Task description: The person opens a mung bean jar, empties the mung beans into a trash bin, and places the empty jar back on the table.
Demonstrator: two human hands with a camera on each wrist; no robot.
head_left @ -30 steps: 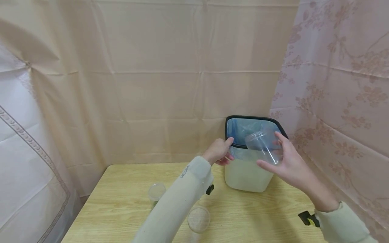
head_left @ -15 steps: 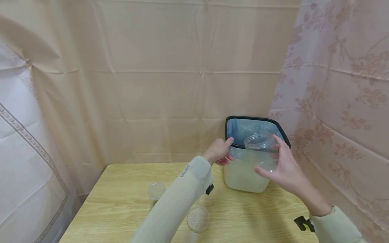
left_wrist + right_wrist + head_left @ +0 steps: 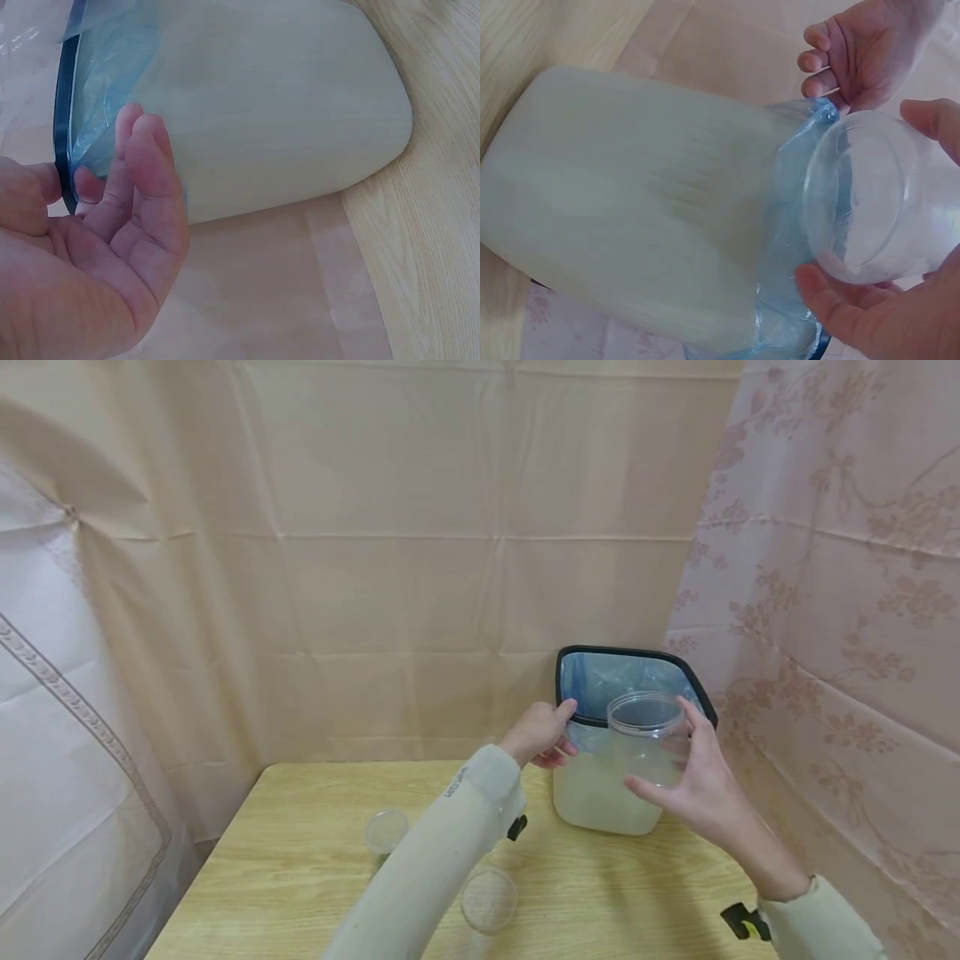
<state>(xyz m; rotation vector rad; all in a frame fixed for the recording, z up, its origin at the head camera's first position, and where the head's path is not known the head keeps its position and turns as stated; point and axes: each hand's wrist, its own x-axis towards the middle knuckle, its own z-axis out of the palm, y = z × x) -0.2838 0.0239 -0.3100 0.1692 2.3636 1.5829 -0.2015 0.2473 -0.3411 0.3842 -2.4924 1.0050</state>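
Note:
A clear plastic jar (image 3: 647, 739) stands nearly upright in my right hand (image 3: 708, 793), thumb and fingers around its sides. Its open mouth overlaps the front rim of a pale bin (image 3: 603, 797) in the head view. The bin has a black rim (image 3: 622, 649) and a blue bag (image 3: 592, 681) lining it, folded over the edge. My left hand (image 3: 538, 733) pinches the bin's rim at the near left corner, with thumb above and the other fingers curled outside. In the right wrist view the jar (image 3: 877, 199) is see-through, its mouth beside the bag (image 3: 780, 225).
On the wooden table (image 3: 315, 793), a small clear container (image 3: 386, 832) with something dark low inside is partly hidden by the left sleeve (image 3: 442, 852). A round clear disc (image 3: 489, 900) lies nearer. Beige cloth (image 3: 390, 568) hangs behind, flowered cloth (image 3: 840, 610) at right.
The jar has turned from tilted, mouth toward the bin, to nearly upright. My right hand has drawn slightly down and left. The left hand stays on the rim.

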